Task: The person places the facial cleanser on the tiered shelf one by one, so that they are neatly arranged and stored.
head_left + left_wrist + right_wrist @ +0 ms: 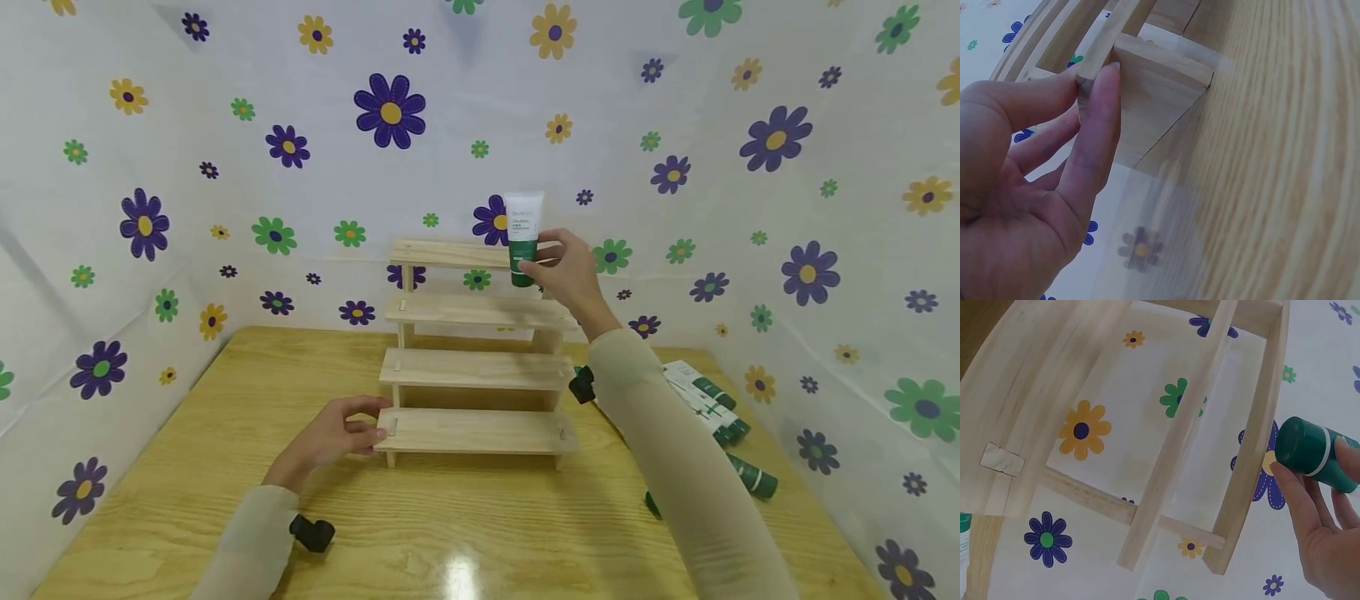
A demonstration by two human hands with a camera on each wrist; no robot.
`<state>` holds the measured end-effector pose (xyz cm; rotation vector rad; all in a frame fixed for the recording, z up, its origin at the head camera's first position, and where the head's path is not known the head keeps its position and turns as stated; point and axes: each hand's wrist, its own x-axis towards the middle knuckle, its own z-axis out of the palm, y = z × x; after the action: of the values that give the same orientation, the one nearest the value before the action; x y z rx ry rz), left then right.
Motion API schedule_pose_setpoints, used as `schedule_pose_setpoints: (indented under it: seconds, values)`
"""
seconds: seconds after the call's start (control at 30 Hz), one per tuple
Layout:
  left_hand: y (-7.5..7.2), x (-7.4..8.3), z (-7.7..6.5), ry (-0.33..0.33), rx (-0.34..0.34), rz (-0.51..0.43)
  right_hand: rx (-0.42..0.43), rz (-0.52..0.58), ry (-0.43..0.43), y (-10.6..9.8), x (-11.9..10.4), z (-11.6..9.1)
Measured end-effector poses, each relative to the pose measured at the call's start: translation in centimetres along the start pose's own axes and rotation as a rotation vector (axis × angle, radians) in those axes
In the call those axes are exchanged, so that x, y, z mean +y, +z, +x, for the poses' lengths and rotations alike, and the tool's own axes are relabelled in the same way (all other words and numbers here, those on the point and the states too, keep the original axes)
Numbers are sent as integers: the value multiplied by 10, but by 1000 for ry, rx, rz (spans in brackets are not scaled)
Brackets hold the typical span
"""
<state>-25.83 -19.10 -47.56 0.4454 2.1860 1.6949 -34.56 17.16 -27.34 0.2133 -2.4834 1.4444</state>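
Note:
In the head view my right hand (pixel 566 271) holds a white-and-green squeeze tube (pixel 524 221) upright, cap down, in front of the top shelf's right half. The right wrist view shows the tube's green cap (pixel 1300 447) between the thumb and fingers of my right hand (pixel 1335 550), apart from the wood. A four-step wooden display rack (pixel 480 367) stands on the table. My left hand (pixel 333 437) pinches the left end of its lowest shelf; up close, thumb and fingers of the left hand (pixel 1041 175) grip that board end (pixel 1094 65).
Several more green-and-white tubes (pixel 708 400) lie on the wooden table (pixel 450 533) to the right, partly hidden by my right sleeve (pixel 675 467). A white flower-printed cloth (pixel 300 192) hangs behind and at both sides.

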Motion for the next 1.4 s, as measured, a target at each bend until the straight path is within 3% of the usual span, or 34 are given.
schedule_pose_setpoints:
  seconds: [0.3,0.6,0.8,1.07,1.4]
  values:
    - [-2,1,-3,1,10,7,0,100,-9,25,-19,15]
    - [-4,2,-5,43,2,34,17,71,-24,47,-33,30]
    - [-4,2,-4,57,-6,40,33,51,-6,62,-35,37]
    - [-4,3,-3,53,-8,37,43,163,-26,79,-36,47]
    - [-1,-1,0,21,-11,29,25,169,-26,98,-33,51]
